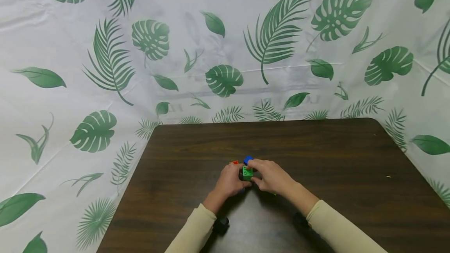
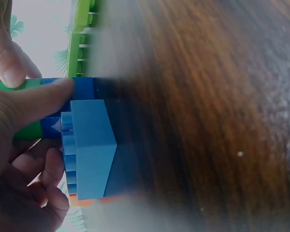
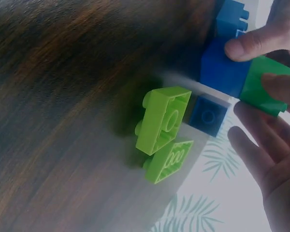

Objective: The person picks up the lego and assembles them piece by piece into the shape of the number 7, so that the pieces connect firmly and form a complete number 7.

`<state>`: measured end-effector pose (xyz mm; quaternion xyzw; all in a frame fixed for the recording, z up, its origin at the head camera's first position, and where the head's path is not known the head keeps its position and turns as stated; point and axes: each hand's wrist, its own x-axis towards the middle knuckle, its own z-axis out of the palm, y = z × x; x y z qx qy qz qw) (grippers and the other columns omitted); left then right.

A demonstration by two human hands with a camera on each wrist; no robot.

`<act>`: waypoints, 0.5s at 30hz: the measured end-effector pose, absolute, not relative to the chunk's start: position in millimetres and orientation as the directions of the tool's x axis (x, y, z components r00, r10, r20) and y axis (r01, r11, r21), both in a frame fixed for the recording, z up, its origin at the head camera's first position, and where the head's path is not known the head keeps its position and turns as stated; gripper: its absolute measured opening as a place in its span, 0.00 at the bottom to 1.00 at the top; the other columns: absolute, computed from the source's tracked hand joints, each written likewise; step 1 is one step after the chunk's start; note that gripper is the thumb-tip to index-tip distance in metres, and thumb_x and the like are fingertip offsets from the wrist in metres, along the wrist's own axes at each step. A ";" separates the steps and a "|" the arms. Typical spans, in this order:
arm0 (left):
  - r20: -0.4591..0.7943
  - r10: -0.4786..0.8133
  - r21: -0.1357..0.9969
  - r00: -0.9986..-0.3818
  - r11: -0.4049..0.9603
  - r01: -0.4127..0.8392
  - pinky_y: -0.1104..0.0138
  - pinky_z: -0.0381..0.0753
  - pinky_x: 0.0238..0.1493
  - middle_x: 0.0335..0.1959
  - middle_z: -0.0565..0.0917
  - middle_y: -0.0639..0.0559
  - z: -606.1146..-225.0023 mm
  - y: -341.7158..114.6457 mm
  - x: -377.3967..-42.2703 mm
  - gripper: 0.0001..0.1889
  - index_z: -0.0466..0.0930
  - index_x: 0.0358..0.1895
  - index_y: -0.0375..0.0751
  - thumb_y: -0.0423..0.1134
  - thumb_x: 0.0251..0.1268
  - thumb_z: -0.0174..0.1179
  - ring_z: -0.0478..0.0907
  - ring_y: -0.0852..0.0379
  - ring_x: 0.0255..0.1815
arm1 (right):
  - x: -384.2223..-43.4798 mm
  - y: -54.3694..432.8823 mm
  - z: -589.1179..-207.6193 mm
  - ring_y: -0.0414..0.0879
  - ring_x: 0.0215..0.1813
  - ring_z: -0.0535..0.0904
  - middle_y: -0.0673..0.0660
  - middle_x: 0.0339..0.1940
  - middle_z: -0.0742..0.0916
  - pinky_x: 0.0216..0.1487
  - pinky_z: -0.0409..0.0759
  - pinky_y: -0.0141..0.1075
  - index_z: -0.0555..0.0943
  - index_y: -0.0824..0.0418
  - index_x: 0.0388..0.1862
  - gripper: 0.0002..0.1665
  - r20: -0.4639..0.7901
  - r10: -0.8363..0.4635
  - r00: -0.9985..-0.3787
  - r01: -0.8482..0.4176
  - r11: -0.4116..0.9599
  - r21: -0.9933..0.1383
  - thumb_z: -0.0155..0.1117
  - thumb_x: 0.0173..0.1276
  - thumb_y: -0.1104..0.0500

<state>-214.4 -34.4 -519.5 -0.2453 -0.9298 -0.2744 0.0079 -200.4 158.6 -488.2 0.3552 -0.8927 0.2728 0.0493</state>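
Observation:
Between both hands stands a green block [image 1: 247, 173], joined to a blue block [image 3: 224, 67] that is close to the table. My left hand [image 1: 229, 180] grips this pair from the left, its thumb lying across the blue block in the left wrist view. From the right, my right hand [image 1: 272, 177] has finger and thumb at the green block, pinching it; its other fingers are spread below in the right wrist view. A lighter blue block [image 2: 92, 150] with a slanted side sits beside the pair, near the left thumb.
Two lime green blocks [image 3: 164, 121] lie on their sides on the dark wooden table [image 1: 316, 147], beside a small dark blue block [image 3: 209, 116]. Past the hands are another blue block [image 1: 248, 160] and a red block [image 1: 234, 163]. A leaf-print curtain [image 1: 225, 42] hangs behind.

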 end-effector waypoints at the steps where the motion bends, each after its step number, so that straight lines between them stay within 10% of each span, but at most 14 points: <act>1: 0.143 0.463 0.504 -0.875 0.727 0.467 0.62 0.78 0.48 0.38 0.85 0.57 -517.9 -35.2 -214.5 0.23 0.83 0.48 0.45 0.45 0.47 0.78 0.79 0.58 0.39 | -200.7 158.0 -488.2 0.44 0.45 0.84 0.46 0.45 0.84 0.40 0.82 0.38 0.75 0.52 0.44 0.20 0.284 -0.610 -0.739 -0.665 0.598 -0.448 0.76 0.58 0.61; 15: 0.166 0.517 0.556 -0.839 0.654 0.513 0.71 0.69 0.32 0.28 0.80 0.60 -504.7 -46.0 -215.8 0.19 0.84 0.48 0.49 0.49 0.55 0.74 0.69 0.63 0.29 | -203.1 164.4 -486.5 0.44 0.50 0.83 0.48 0.49 0.85 0.47 0.83 0.40 0.78 0.51 0.50 0.19 0.233 -0.621 -0.748 -0.641 0.584 -0.498 0.73 0.62 0.60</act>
